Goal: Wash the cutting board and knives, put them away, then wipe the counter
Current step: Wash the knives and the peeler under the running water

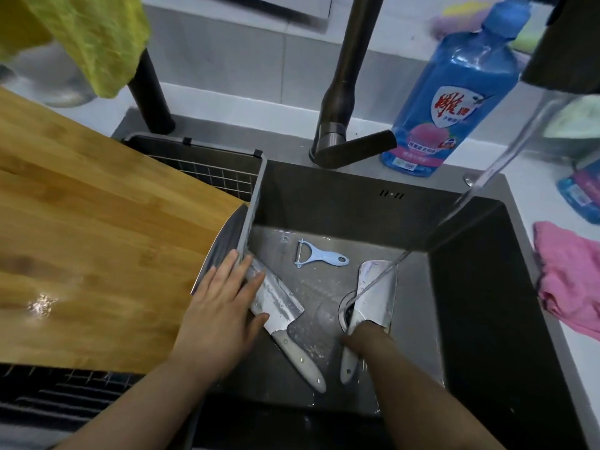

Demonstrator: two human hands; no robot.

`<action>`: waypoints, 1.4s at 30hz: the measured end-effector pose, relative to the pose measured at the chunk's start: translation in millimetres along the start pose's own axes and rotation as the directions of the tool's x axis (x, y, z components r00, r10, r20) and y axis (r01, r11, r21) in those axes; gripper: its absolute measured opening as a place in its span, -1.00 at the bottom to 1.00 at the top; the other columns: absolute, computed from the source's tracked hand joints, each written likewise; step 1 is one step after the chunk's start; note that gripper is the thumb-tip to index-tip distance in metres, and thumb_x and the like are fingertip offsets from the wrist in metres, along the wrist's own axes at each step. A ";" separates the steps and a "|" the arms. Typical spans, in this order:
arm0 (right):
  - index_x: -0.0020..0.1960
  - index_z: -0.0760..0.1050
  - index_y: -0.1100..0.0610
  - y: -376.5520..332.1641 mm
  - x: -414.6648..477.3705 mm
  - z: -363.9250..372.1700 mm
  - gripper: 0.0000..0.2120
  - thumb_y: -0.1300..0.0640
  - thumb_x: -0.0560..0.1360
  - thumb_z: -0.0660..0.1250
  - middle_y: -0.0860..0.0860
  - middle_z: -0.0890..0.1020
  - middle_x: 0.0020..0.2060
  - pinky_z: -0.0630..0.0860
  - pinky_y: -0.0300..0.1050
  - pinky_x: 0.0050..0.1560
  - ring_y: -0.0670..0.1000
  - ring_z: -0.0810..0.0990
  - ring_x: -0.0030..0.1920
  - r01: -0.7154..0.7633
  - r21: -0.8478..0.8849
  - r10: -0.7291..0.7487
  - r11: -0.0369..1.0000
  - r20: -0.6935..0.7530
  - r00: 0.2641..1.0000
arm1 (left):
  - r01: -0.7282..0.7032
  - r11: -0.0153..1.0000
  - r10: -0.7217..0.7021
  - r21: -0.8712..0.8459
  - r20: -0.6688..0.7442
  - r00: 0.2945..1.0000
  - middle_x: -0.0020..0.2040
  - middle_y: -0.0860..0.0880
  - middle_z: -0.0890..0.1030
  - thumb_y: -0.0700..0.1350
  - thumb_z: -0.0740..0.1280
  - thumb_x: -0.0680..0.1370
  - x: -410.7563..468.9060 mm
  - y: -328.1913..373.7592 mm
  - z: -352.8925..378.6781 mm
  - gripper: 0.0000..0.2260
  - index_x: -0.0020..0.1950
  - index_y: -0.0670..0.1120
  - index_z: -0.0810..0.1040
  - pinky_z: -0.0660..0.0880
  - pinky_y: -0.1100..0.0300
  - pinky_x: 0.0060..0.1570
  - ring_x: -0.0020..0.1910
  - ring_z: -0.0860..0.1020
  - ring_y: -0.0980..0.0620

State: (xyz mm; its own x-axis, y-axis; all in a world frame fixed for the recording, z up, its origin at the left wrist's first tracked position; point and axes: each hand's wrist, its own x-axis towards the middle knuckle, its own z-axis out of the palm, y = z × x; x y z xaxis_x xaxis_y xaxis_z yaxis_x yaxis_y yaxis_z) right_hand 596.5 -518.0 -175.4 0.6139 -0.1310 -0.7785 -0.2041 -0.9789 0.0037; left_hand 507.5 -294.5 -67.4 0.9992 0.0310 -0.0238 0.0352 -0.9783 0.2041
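A large wooden cutting board (pixel 97 248) lies tilted over the sink's left side, wet near its lower edge. Two cleavers lie in the sink (pixel 470 319). My left hand (pixel 224 306) rests flat, fingers straight, on the blade of the left cleaver (pixel 279 306), whose pale handle points toward me. My right hand (pixel 367 339) grips the handle of the right cleaver (pixel 376 287), holding its blade under the water stream (pixel 487 177) over the drain. A light blue peeler (pixel 319 256) lies on the sink floor behind them.
The dark faucet (pixel 344 99) stands behind the sink, next to a blue dish soap bottle (pixel 451 95). A wire rack (pixel 207 167) sits at the sink's back left. A pink cloth (pixel 571 280) lies on the right counter; a yellow cloth (pixel 94 37) hangs top left.
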 end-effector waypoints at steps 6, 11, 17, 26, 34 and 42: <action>0.31 0.40 0.21 4.6 -5.8 -5.0 -0.58 0.04 0.51 0.21 0.11 0.46 0.31 0.40 -0.09 0.25 0.10 0.46 0.29 -0.055 -0.048 0.057 0.997 0.036 0.998 | -0.003 1.000 0.003 -0.022 -0.012 1.000 0.20 -0.17 0.57 0.17 0.08 0.41 0.7 -0.6 0.9 -0.48 0.11 -0.14 0.59 -0.18 0.26 0.37 0.31 0.23 -0.05; 0.39 0.24 0.24 27.6 -19.1 -17.6 -0.34 -0.01 0.42 0.37 0.13 0.41 0.35 0.38 -0.16 0.23 0.09 0.44 0.31 -0.057 0.213 0.063 0.975 -0.022 0.998 | -0.017 1.000 0.017 -0.019 -0.012 1.000 0.17 -0.17 0.59 0.21 0.04 0.45 0.7 -1.2 -0.3 -0.45 0.09 -0.15 0.60 -0.21 0.28 0.38 0.29 0.24 -0.06; 0.30 0.36 0.17 43.5 -51.4 -44.2 -0.43 0.10 0.34 0.44 0.14 0.54 0.20 0.44 -0.20 0.07 0.11 0.53 0.17 0.056 0.304 -0.018 0.951 -0.128 0.992 | -0.030 0.999 0.030 0.025 0.027 0.999 0.12 -0.15 0.62 0.14 0.09 0.41 0.3 0.4 -3.8 -0.51 0.04 -0.15 0.63 -0.23 0.27 0.39 0.27 0.30 -0.06; 0.22 0.44 0.10 59.5 -116.1 -64.9 -0.64 0.11 0.43 0.32 0.09 0.58 -0.02 0.38 -0.28 -0.48 0.04 0.55 -0.22 0.260 0.193 -0.205 0.946 -0.264 0.942 | -0.050 0.968 0.043 0.245 0.032 0.999 0.09 -0.12 0.64 0.07 0.15 0.45 -4.9 17.4 -23.9 -0.63 -0.20 -0.14 0.66 -0.50 0.13 0.36 0.27 0.48 -0.15; 0.13 0.49 0.04 62.1 -148.0 -71.8 -0.74 0.06 0.45 0.31 0.05 0.62 0.07 0.27 -0.25 -0.19 0.06 0.57 0.10 0.404 0.031 -0.364 0.914 -0.374 0.853 | -0.337 0.932 0.351 -0.132 0.096 0.932 0.52 0.04 0.02 -0.06 0.14 0.57 0.4 96.4 -26.9 -0.46 0.50 -0.01 0.00 -0.21 0.27 0.41 0.50 -0.01 0.11; 0.24 0.44 -0.07 65.9 -160.9 -73.0 -0.65 -0.02 0.46 0.29 -0.03 0.60 0.14 0.36 -0.21 -0.06 0.03 0.54 0.16 0.469 -0.101 -0.463 0.877 -0.432 0.774 | -0.487 0.870 0.482 0.073 0.075 0.873 0.51 -0.08 0.14 -0.09 0.18 0.49 20.8 87.5 -10.3 -0.36 0.50 -0.07 -0.06 -0.42 0.18 0.38 0.49 0.11 0.02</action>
State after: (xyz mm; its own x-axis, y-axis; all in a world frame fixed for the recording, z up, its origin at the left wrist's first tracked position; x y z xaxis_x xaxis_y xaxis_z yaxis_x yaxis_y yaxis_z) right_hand 539.9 -572.8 -4.0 0.8992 0.2845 -0.3325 0.1857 -0.9361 -0.2989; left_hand 531.6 -377.4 -40.0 0.8878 -0.4603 0.0040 -0.4575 -0.8814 0.1173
